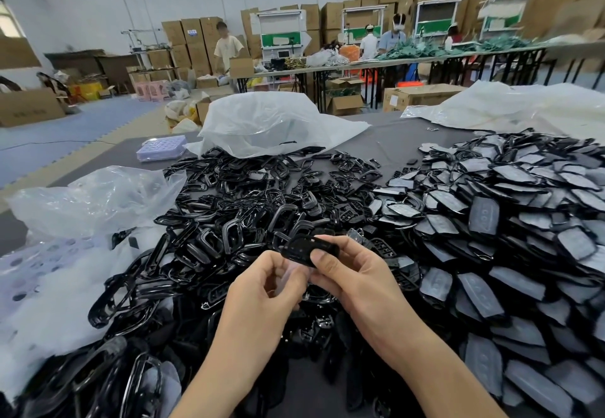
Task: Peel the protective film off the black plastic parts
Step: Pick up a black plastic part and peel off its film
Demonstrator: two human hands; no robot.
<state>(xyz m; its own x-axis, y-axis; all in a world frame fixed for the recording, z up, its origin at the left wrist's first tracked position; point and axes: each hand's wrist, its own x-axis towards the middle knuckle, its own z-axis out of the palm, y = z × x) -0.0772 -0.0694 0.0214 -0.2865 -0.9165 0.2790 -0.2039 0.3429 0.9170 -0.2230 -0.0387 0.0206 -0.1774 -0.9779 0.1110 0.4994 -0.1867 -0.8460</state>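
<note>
My right hand grips a small black plastic part by its edges, above the pile in front of me. A clear film hangs from the part's underside, and my left hand pinches it between thumb and fingers. To the right lies a big heap of film-covered black parts with dull grey faces. In the middle and to the left is a heap of glossy black frame parts.
Crumpled clear plastic bags lie at the left, a larger bag behind the frames and plastic sheeting at the far right. A lilac tray sits on the grey table. People work at long tables among stacked cartons in the background.
</note>
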